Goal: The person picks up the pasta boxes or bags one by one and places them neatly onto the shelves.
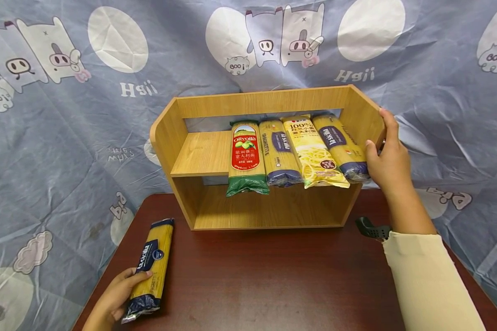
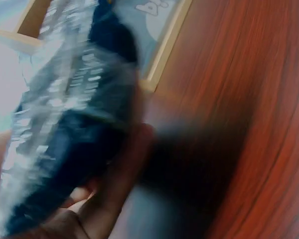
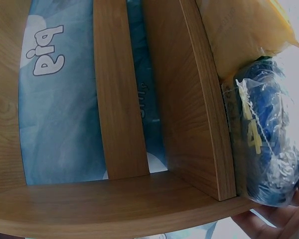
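My left hand (image 1: 118,294) grips a pack of spaghetti (image 1: 152,266) by its lower part at the table's left side, thumb across its front. The pack has a dark blue label and dark blue ends; its crinkled end (image 2: 70,119) looks blurred in the left wrist view. My right hand (image 1: 391,158) holds the right side panel (image 1: 366,112) of a wooden shelf, its thumb beside the end of a blue-ended spaghetti pack (image 1: 340,147). In the right wrist view, fingers (image 3: 269,224) show at the panel's edge, below that pack's clear wrapper (image 3: 271,144).
The two-tier wooden shelf (image 1: 269,226) stands on a dark red table (image 1: 273,280). On its upper board lie a green-ended Olivoilà pack (image 1: 248,156), another blue-ended spaghetti pack (image 1: 281,154) and a yellow pasta pack (image 1: 314,154). A patterned cloth (image 1: 58,151) hangs behind.
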Motion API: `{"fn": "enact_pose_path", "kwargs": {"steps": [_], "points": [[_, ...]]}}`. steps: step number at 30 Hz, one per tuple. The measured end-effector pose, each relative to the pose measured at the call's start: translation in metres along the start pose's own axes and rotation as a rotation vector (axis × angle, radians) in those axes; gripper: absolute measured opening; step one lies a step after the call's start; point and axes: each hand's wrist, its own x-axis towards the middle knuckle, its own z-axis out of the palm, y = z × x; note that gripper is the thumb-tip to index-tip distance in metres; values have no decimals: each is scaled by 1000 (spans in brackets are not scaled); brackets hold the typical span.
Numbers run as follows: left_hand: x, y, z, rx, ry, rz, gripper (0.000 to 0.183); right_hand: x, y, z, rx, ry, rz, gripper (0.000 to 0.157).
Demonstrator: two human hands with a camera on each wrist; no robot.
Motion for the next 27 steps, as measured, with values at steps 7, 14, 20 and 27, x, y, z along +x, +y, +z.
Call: {"fn": "enact_pose_path", "kwargs": {"steps": [7, 14, 20, 27], "points": [[3, -4, 6, -131, -36, -2, 26, 1, -1, 0, -1, -6, -5, 69], [6, -10, 8, -201, -114, -4, 21, 0, -2, 1, 5, -4, -12, 69], [4, -10, 14, -205, -130, 17, 13, 0, 0, -1, 11, -8, -8, 70], [7, -18, 19, -224, -119, 55, 23, 0, 0, -2, 8, -12, -1, 69]]}}
